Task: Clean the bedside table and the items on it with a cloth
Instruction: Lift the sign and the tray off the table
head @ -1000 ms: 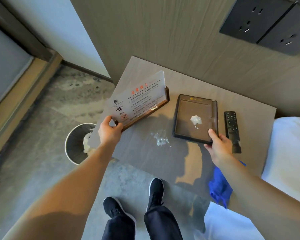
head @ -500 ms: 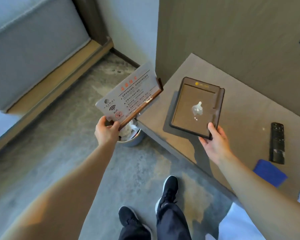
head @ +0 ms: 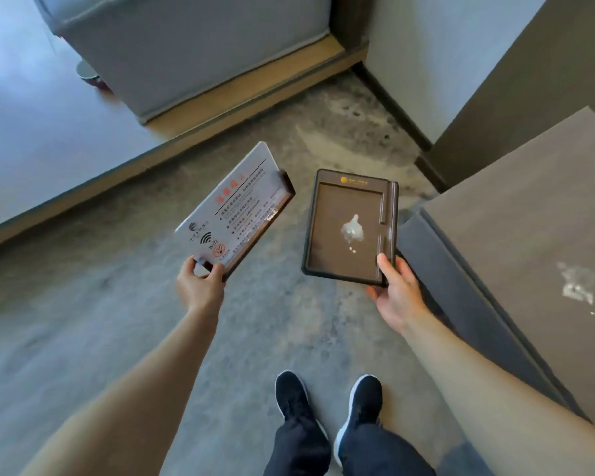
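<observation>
tray [head: 327, 231] brown, white smear inside

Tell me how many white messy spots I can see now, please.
2. One white blob sits inside the brown tray held by the right hand. One smear lies on the bedside table. Others may be out of view.

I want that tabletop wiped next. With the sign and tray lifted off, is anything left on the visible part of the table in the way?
Only a smear of white residue lies on the visible bedside table. The sign in the left hand and the tray in the right hand are over the floor. The far end is out of frame.
</observation>
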